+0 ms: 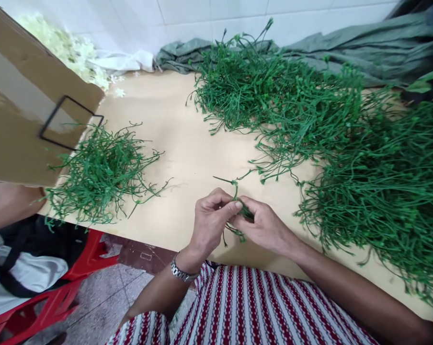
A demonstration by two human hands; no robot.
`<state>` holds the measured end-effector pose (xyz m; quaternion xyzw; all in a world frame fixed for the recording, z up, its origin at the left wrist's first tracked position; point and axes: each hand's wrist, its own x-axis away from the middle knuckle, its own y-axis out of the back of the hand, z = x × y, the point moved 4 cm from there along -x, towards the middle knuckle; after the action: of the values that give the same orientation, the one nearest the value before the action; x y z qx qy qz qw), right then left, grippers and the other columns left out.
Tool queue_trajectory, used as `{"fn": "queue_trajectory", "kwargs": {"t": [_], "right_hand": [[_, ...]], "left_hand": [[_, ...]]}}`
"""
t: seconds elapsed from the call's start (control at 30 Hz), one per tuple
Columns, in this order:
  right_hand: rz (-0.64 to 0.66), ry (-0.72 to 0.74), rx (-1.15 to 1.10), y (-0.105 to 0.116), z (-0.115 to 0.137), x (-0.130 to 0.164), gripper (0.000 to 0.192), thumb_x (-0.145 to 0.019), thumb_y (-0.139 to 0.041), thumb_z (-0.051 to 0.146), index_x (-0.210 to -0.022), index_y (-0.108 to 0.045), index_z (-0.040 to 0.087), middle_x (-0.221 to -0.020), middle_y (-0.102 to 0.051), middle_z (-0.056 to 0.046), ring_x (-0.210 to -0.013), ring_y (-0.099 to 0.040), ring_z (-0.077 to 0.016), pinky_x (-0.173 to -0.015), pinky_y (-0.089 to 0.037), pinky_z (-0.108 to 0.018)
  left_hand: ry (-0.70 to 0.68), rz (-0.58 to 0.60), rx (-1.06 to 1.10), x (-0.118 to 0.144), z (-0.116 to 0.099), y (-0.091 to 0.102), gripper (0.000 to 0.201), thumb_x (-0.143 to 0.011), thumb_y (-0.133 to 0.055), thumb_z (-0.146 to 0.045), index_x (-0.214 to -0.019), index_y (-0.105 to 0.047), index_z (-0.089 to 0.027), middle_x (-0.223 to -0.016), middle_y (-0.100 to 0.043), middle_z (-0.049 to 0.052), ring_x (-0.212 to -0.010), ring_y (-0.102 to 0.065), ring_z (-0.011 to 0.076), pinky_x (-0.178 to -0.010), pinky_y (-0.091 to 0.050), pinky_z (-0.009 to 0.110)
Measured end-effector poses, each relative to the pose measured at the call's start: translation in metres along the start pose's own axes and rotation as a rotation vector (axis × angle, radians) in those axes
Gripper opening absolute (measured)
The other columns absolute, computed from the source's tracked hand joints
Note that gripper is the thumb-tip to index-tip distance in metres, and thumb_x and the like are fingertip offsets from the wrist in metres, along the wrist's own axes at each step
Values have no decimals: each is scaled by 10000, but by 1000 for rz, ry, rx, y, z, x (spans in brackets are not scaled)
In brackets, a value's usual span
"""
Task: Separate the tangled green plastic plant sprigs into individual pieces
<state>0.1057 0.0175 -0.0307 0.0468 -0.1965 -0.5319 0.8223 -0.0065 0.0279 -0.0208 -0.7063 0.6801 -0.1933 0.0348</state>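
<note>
L hand [211, 220] & R hand [263, 225] meet at table [180, 139] edge, both pinched on green sprig [238, 211]; small pile [101, 172] at 9 o'clock.

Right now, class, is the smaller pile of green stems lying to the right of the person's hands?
No: the smaller pile lies left of the hands, left hand and right hand, beside the cardboard box.

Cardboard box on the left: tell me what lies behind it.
Behind the cardboard box, pale yellowish-white flower pieces are heaped against the tiled wall. The box covers the heap's near part, so its extent is hidden.
</note>
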Motion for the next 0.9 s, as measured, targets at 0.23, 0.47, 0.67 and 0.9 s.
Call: {"fn": "queue_trajectory", "kwargs": {"t": [0.23,0.47,0.67,0.9], "right_hand": [[51,127,29,4,4,-1,211,-843,-426,305,-683,-436,168,-592,-377,42,-541,-341,-79,-487,-288,-194],[58,278,147,3,11,0,174,-855,-409,224,-698,-449,162,-571,-364,47,-506,-328,-72,-491,-277,-201],[99,420,188,0,14,-1,222,-857,-422,227,-652,-471,157,-567,-381,35,-516,-340,-79,-503,-273,-213],[193,383,-58,4,13,-1,217,-845,-446,264,-666,-492,151,-538,-335,50,-477,-301,-66,-455,-248,-201]], "left_hand": [[265,8,147,-6,5,3,148,-613,-691,-138,-550,-557,-120,-501,-529,-31,-464,-438,53,-477,-342,173],[367,48,400,-8,11,-1,136,-705,-574,-125,-591,-499,-124,-557,-548,5,-497,-475,67,-444,-340,148],[446,53,492,-8,16,-5,162,-693,-517,-67,-545,-469,-112,-415,-404,-41,-346,-272,19,-340,-176,127],[423,61,515,-3,11,-11,161,-684,-490,-58,-533,-466,-109,-386,-355,-48,-344,-240,22,-354,-171,137]]}}
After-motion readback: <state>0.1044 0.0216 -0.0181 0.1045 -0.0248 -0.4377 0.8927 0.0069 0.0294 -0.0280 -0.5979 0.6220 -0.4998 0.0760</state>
